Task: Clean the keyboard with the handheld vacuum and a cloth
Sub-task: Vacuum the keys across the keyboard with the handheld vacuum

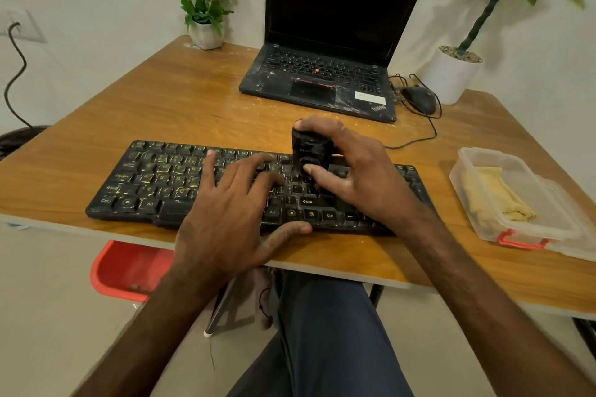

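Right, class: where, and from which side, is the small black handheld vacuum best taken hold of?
Round its upper body, from the right. The small black handheld vacuum stands upright, nozzle down on the black keyboard, so its tall sides are free; the right hand wraps it so, thumb in front.

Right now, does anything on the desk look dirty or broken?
Yes. The keyboard has yellowish grime on its keys, and the laptop is streaked with pale marks beside its touchpad, either scratches or dust. The right hand holds the handheld vacuum on the keyboard.
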A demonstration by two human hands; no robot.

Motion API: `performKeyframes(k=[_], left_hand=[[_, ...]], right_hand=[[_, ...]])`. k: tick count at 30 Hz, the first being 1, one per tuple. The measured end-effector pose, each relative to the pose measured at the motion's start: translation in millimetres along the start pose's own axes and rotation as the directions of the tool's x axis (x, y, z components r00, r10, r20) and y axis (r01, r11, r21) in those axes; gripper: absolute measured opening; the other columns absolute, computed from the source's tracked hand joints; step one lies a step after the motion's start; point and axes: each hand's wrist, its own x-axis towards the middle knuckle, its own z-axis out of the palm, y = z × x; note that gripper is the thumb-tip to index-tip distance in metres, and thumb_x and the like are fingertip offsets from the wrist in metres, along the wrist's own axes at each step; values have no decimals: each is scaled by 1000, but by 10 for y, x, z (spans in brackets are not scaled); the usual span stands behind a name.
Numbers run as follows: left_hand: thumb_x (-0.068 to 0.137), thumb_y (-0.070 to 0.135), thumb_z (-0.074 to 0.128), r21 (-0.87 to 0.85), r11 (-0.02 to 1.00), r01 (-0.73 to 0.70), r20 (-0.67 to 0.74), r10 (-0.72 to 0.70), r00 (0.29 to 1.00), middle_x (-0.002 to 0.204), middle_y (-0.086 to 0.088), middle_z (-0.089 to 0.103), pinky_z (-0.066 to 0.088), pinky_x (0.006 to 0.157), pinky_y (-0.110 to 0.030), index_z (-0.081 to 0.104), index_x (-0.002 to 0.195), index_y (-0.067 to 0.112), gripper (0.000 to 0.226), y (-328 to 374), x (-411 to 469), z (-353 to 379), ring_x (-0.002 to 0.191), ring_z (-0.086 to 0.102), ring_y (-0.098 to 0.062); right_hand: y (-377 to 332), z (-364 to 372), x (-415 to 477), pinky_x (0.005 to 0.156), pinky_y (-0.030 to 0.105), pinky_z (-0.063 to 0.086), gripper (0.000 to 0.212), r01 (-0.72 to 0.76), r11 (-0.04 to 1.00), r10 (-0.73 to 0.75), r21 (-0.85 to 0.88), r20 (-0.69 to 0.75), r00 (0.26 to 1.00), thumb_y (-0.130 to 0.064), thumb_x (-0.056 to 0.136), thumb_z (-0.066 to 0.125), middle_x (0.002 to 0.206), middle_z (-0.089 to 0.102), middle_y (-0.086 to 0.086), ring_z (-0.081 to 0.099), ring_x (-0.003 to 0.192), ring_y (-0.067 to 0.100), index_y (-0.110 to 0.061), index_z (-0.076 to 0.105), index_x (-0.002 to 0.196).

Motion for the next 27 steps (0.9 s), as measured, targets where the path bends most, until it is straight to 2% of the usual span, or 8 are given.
performKeyframes(k=[5,9,11,15,17,21,25,27], left_hand=[[91,84,24,-6,999,39,-26,-39,999,137,-16,54,24,113,-72,62,121,10,87,8,-15,16,124,56,-32],[92,83,23,0,1000,22,-47,-22,999,136,-17,55,24,112,-73,63,118,10,88,5,-32,16,122,58,-33],[92,83,22,3,1000,16,-46,-16,999,136,-18,55,24,111,-74,63,118,10,88,3,-32,15,121,58,-34],[93,81,22,1,1000,6,-48,-6,999,136,-18,56,25,111,-74,63,120,8,88,2,-43,27,120,59,-34],[93,81,21,-5,1000,2,-54,-2,999,136,-18,56,24,111,-74,64,120,8,89,0,-46,19,120,59,-34],[93,81,18,-21,1000,8,-47,-9,999,135,-17,56,24,111,-74,65,119,9,90,-2,-37,5,120,59,-34],[93,80,20,-22,1000,4,-55,-5,998,134,-17,57,24,111,-74,64,119,9,88,-4,-28,10,119,60,-33],[93,80,21,-18,1000,4,-58,-5,998,134,-17,56,24,111,-74,64,119,9,87,-9,-28,13,119,60,-33]], right_hand=[[-106,29,1,83,27,58,60,19,990,-27,137,53,998,-18,90,70,134,55,-5,61,108,10,-32,40,140],[65,-22,24,78,34,61,64,-73,997,73,22,-14,997,-20,90,71,130,58,4,63,107,15,-32,37,143],[61,-46,7,77,31,61,64,-102,993,104,54,-46,993,-19,89,72,128,56,-2,63,106,11,-33,38,141],[-133,22,-121,79,22,59,60,-7,985,0,171,41,999,-16,90,72,127,56,-5,62,105,8,-30,41,140],[-65,26,-92,79,24,59,62,-13,996,11,88,21,1000,-18,90,71,129,58,1,62,105,10,-32,38,141],[209,-67,52,82,36,61,65,-147,988,141,-55,-110,984,-19,90,71,131,58,6,62,110,16,-29,38,145],[85,-38,21,74,29,62,62,-122,967,136,222,-51,989,-17,87,75,127,54,-5,65,105,13,-33,43,137],[36,21,-5,72,26,61,63,-78,973,83,217,-14,996,-17,87,75,127,54,-5,65,102,11,-35,41,137]])
